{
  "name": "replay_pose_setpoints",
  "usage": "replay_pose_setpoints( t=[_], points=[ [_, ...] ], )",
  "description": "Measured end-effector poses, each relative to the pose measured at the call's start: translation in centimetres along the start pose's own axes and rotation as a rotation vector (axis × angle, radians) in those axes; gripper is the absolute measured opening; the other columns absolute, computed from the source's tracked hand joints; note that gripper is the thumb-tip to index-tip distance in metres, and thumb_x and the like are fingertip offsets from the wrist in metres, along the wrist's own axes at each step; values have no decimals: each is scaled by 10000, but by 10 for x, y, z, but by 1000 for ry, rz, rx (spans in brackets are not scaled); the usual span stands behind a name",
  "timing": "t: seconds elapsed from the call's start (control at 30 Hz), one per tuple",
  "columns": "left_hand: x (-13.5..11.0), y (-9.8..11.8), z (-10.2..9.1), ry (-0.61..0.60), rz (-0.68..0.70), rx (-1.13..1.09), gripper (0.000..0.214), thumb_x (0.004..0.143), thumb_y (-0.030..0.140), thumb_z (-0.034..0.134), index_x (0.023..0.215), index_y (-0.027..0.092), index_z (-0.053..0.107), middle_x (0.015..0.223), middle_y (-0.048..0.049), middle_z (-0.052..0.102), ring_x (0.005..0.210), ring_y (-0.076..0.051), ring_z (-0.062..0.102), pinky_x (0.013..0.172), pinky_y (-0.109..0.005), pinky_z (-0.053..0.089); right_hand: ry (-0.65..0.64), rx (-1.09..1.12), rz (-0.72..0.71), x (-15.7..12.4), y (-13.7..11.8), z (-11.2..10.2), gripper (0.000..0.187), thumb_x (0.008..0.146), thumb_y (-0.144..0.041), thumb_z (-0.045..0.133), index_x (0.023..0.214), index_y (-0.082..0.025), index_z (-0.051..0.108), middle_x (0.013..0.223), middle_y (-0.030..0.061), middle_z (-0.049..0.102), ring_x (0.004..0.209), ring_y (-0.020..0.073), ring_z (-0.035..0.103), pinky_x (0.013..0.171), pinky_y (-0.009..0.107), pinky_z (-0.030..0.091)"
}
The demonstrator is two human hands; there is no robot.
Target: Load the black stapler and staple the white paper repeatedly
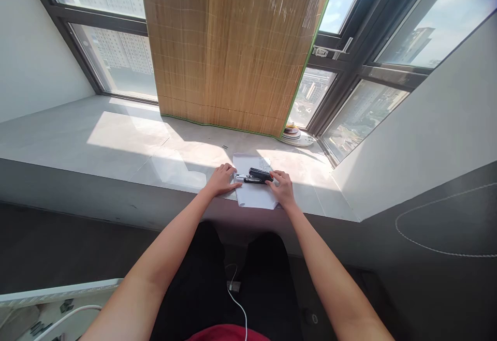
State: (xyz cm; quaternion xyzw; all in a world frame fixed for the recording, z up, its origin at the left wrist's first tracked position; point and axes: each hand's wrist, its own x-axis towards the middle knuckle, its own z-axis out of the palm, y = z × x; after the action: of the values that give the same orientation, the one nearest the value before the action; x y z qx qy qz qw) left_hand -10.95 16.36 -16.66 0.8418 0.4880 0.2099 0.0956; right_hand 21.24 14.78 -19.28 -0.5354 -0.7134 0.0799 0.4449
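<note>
A black stapler (261,175) lies on sheets of white paper (256,196) at the edge of the window sill, its top arm raised and a silver metal part sticking out at its left end. My right hand (282,188) grips the stapler's right end between thumb and fingers. At the other end, my left hand (221,180) has its thumb and forefinger around the silver tip, with the heel of the hand near the sill's edge. Some of the contact is hidden by the fingers.
A small strip, perhaps staples (225,147), rests on the sill (151,149) beyond the paper. A bamboo blind (233,51) hangs over the window. Stacked round items (295,135) sit in the right corner. A white cable (239,307) runs between my legs.
</note>
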Motion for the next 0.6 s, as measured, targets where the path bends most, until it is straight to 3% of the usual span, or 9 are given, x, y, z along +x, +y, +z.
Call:
replay_pose_setpoints(
  t=[0.13, 0.23, 0.33, 0.47, 0.53, 0.6],
  points=[
    [0, 1, 0, 8, -9, -41, 545, 943, 631, 701, 1291, 212, 713, 1366, -165, 621, 1288, -381, 573, 1130, -543, 464, -120, 107, -6, 17, -10, -4, 609, 870, -496, 798, 1428, -271, 709, 1415, 134, 730, 1314, 356, 638, 1094, 570, 557],
    [1, -1, -2, 49, -49, -239, 475, 1001, 606, 614, 1280, 239, 729, 1356, -154, 654, 1303, -375, 576, 1178, -582, 432, -282, 151, 19, 30, -18, 0, 476, 826, -429, 795, 1267, -250, 773, 1204, 98, 812, 1099, 315, 737, 985, 500, 593],
    [5, -3, -8, 260, -189, -755, 403, 1046, 549, 548, 1244, 259, 747, 1398, -141, 677, 1378, -346, 572, 1249, -567, 392, -301, 130, 50, 37, -30, 4, 318, 796, -372, 777, 1077, -224, 800, 981, 65, 821, 907, 286, 752, 873, 456, 600],
    [4, -2, -13, 653, -518, -1722, 465, 1112, 508, 384, 1262, 235, 730, 1528, -152, 641, 1466, -292, 578, 1236, -490, 470, -123, 26, -77, 35, -68, 11, 271, 852, -321, 766, 1105, -230, 799, 1040, 101, 816, 952, 307, 730, 867, 459, 591],
    [0, 1, -12, 663, -598, -1976, 510, 1125, 501, 330, 1327, 223, 706, 1555, -165, 630, 1465, -278, 597, 1201, -465, 520, -83, -60, -220, 30, -94, 18, 239, 937, -254, 711, 1162, -241, 791, 1112, 116, 812, 1030, 318, 708, 924, 474, 569],
    [-4, 4, -9, 630, -603, -2059, 567, 1132, 517, 284, 1390, 206, 682, 1572, -182, 619, 1470, -282, 603, 1164, -457, 559, -102, -155, -369, 23, -118, 26, 280, 1015, -166, 605, 1214, -255, 781, 1183, 114, 804, 1100, 312, 687, 998, 484, 528]
  ],
)
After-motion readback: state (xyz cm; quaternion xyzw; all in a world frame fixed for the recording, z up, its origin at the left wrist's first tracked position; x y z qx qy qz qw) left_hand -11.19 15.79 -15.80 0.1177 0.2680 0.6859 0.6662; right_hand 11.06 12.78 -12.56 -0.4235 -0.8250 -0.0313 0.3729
